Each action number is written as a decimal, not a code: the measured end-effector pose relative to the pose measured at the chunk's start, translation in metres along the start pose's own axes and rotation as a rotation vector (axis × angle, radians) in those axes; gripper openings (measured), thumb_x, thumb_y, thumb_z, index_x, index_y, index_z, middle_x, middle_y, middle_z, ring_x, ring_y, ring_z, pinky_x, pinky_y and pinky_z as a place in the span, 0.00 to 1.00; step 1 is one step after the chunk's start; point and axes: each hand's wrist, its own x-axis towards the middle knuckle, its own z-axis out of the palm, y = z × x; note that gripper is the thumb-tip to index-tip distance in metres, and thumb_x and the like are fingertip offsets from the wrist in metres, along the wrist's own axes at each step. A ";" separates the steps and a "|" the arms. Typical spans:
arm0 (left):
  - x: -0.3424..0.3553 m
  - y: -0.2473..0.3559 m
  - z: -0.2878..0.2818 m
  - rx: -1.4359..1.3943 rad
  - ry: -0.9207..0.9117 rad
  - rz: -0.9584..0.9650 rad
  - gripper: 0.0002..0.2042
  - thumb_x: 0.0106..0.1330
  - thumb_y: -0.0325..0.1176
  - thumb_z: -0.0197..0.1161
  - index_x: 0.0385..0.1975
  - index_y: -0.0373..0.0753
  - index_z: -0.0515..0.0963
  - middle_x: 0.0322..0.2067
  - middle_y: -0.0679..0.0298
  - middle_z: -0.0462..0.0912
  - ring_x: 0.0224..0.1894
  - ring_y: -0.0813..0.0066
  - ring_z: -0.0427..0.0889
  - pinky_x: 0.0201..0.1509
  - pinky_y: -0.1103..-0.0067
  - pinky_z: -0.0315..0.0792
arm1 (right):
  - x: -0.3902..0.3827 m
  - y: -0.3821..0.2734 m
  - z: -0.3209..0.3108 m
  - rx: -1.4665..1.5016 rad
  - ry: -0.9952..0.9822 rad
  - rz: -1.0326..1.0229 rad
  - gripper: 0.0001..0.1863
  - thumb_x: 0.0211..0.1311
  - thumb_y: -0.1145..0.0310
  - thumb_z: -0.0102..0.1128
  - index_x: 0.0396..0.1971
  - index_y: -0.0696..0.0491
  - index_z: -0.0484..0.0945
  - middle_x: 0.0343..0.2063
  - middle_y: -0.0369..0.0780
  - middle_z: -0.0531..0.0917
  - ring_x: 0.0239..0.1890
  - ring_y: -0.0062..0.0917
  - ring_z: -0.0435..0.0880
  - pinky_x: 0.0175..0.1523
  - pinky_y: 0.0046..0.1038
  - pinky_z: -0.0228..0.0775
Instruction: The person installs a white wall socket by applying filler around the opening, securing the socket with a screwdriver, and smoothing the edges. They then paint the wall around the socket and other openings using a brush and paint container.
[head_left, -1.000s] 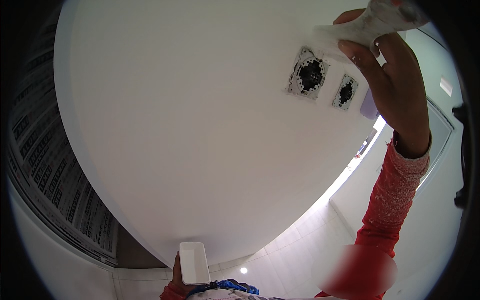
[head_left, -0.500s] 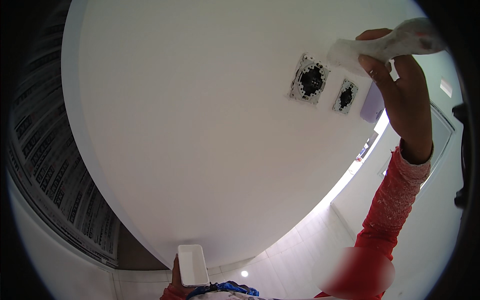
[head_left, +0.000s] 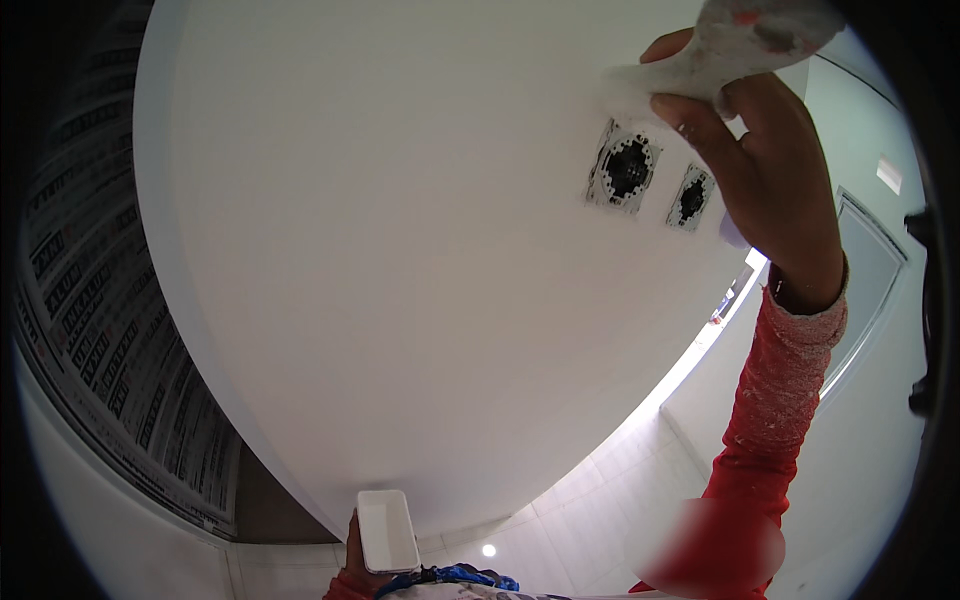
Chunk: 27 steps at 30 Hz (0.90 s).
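At the upper right, my right hand [head_left: 775, 150] grips a paintbrush [head_left: 745, 48] whose pale handle is smeared with white and a few reddish patches. Its whitish bristle end points left against the white wall [head_left: 400, 270], just above a wall socket frame [head_left: 625, 168] with a dark centre. A smaller socket frame [head_left: 690, 197] sits to the right, close to my wrist. Low in the picture, my left hand [head_left: 354, 548] holds a white rectangular tub [head_left: 386, 530] by its side; most of those fingers are hidden behind it.
A purple object [head_left: 732, 232] on the wall is mostly covered by my right hand. Dark printed sheeting [head_left: 100, 320] lines the left side. Pale floor tiles [head_left: 575, 510] show below, and a door [head_left: 855, 290] stands at the right.
My right hand and the paintbrush have moved left and slightly up along the wall, hiding more of the purple object. The left hand and tub have stayed nearly still.
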 end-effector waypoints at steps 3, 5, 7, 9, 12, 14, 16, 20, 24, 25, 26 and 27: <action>0.001 0.002 0.004 -0.014 -0.089 0.016 0.39 0.67 0.71 0.44 0.62 0.41 0.70 0.45 0.51 0.82 0.41 0.48 0.84 0.45 0.51 0.79 | -0.001 -0.003 -0.009 -0.041 -0.013 0.047 0.11 0.66 0.69 0.63 0.45 0.57 0.80 0.43 0.39 0.84 0.41 0.26 0.84 0.48 0.29 0.75; 0.000 0.005 0.010 -0.045 -0.167 -0.007 0.39 0.68 0.70 0.44 0.64 0.42 0.69 0.48 0.53 0.80 0.43 0.48 0.84 0.45 0.50 0.79 | -0.011 -0.002 -0.012 0.178 0.167 0.070 0.11 0.63 0.73 0.66 0.45 0.56 0.82 0.44 0.36 0.84 0.44 0.23 0.83 0.50 0.25 0.77; -0.001 0.007 0.018 -0.037 -0.177 -0.027 0.38 0.68 0.70 0.44 0.66 0.44 0.68 0.51 0.55 0.78 0.44 0.48 0.83 0.45 0.50 0.78 | -0.026 0.003 -0.013 0.261 0.507 0.043 0.12 0.56 0.75 0.71 0.42 0.58 0.85 0.40 0.39 0.87 0.40 0.23 0.83 0.40 0.27 0.77; -0.002 0.007 0.027 -0.051 -0.178 -0.068 0.38 0.68 0.70 0.45 0.66 0.44 0.68 0.51 0.55 0.78 0.44 0.48 0.83 0.45 0.50 0.79 | -0.060 -0.001 -0.022 -0.215 0.602 0.125 0.14 0.56 0.75 0.72 0.44 0.58 0.85 0.36 0.40 0.87 0.38 0.23 0.84 0.39 0.23 0.78; -0.002 0.002 0.041 -0.033 -0.083 -0.060 0.30 0.71 0.63 0.49 0.60 0.45 0.75 0.45 0.60 0.84 0.39 0.57 0.86 0.39 0.58 0.82 | -0.116 -0.016 -0.005 0.088 0.915 0.465 0.17 0.61 0.70 0.69 0.49 0.61 0.81 0.34 0.45 0.87 0.27 0.24 0.85 0.26 0.20 0.75; -0.001 -0.003 0.049 -0.048 -0.008 -0.084 0.27 0.71 0.61 0.52 0.57 0.48 0.78 0.40 0.62 0.87 0.37 0.63 0.87 0.39 0.61 0.85 | -0.149 -0.028 0.008 0.305 0.937 0.601 0.23 0.67 0.62 0.64 0.54 0.62 0.77 0.34 0.48 0.87 0.22 0.27 0.86 0.20 0.19 0.71; 0.002 -0.005 0.054 0.111 -0.041 -0.057 0.27 0.71 0.62 0.51 0.57 0.48 0.78 0.39 0.62 0.87 0.37 0.63 0.87 0.38 0.61 0.85 | -0.165 -0.041 0.032 0.453 1.013 0.604 0.29 0.72 0.51 0.58 0.59 0.62 0.71 0.31 0.48 0.86 0.22 0.28 0.87 0.18 0.19 0.71; 0.008 0.002 0.057 0.145 -0.135 -0.198 0.28 0.72 0.62 0.48 0.56 0.46 0.78 0.39 0.61 0.86 0.37 0.61 0.87 0.38 0.61 0.84 | -0.155 -0.064 0.064 0.461 1.098 0.625 0.21 0.71 0.62 0.58 0.57 0.59 0.72 0.47 0.49 0.80 0.28 0.27 0.86 0.16 0.21 0.75; 0.009 0.013 0.056 0.345 -0.239 -0.200 0.34 0.73 0.67 0.40 0.68 0.49 0.66 0.56 0.62 0.79 0.52 0.57 0.84 0.52 0.56 0.81 | -0.111 -0.074 0.077 0.457 1.065 0.710 0.25 0.67 0.69 0.63 0.62 0.59 0.70 0.40 0.46 0.83 0.26 0.24 0.84 0.26 0.23 0.80; 0.008 0.014 0.057 0.293 -0.206 -0.215 0.33 0.72 0.66 0.42 0.65 0.48 0.70 0.51 0.61 0.81 0.47 0.58 0.85 0.48 0.57 0.82 | -0.100 -0.073 0.079 0.427 1.070 0.700 0.27 0.66 0.69 0.65 0.63 0.59 0.70 0.39 0.46 0.84 0.27 0.24 0.84 0.27 0.23 0.80; 0.006 0.014 0.057 0.240 -0.173 -0.228 0.31 0.72 0.64 0.45 0.61 0.46 0.73 0.45 0.60 0.83 0.43 0.59 0.86 0.43 0.59 0.83 | -0.090 -0.072 0.081 0.399 1.074 0.687 0.28 0.65 0.69 0.66 0.63 0.58 0.70 0.38 0.46 0.84 0.27 0.24 0.84 0.29 0.23 0.81; 0.003 0.014 0.057 0.186 -0.140 -0.239 0.29 0.72 0.62 0.47 0.58 0.45 0.77 0.40 0.59 0.86 0.38 0.60 0.87 0.39 0.60 0.84 | -0.082 -0.071 0.083 0.388 1.086 0.676 0.28 0.65 0.70 0.67 0.63 0.58 0.70 0.37 0.45 0.84 0.27 0.24 0.84 0.29 0.23 0.81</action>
